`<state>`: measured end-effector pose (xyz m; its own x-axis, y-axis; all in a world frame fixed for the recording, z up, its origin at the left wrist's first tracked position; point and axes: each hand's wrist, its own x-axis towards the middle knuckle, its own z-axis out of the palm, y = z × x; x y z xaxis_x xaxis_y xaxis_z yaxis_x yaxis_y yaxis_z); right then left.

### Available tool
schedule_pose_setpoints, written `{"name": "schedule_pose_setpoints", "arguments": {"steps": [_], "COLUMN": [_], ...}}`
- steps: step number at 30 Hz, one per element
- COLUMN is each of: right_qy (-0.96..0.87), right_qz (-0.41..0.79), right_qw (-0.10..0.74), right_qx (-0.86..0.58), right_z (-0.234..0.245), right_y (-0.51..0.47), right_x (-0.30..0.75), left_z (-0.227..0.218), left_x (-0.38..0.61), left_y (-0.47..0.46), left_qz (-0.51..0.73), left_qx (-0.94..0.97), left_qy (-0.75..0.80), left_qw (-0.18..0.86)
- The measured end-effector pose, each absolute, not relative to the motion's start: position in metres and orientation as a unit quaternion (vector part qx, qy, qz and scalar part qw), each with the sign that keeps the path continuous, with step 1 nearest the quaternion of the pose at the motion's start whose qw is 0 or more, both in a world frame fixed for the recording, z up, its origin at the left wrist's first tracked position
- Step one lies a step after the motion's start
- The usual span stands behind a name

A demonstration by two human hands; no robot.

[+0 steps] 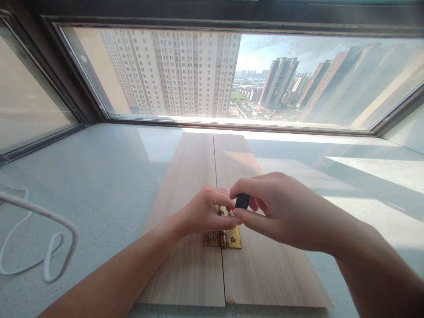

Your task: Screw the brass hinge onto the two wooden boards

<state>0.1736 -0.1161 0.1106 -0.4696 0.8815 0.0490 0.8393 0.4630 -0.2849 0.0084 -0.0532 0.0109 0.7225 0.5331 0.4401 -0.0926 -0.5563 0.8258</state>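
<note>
Two light wooden boards lie side by side on a pale stone sill: the left board [185,265] and the right board [265,274]. A brass hinge [228,238] spans the seam between them. My left hand [202,214] rests on the hinge's upper part, fingers curled and pressing on it. My right hand [281,212] hovers just above the hinge, pinching a small black object [242,201] between thumb and fingers; what it is stays unclear.
A white cable [39,229] loops across the sill [99,176] at the left. The window frame [232,126] runs along the back, with tall buildings outside. Sunlight falls on the sill at the right.
</note>
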Motion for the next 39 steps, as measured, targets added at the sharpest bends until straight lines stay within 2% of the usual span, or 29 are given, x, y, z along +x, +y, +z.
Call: {"name": "schedule_pose_setpoints", "arguments": {"steps": [39], "right_qy": [-0.856], "right_qz": [0.114], "right_qw": [0.102], "right_qx": [-0.494], "right_z": [0.1071], "right_y": [-0.1157], "right_x": [0.1727], "left_z": [0.0078], "left_x": [0.0069], "left_y": [-0.0515], "left_qz": [0.317], "left_qx": [0.837], "left_qy": [0.130], "left_qw": [0.427]}}
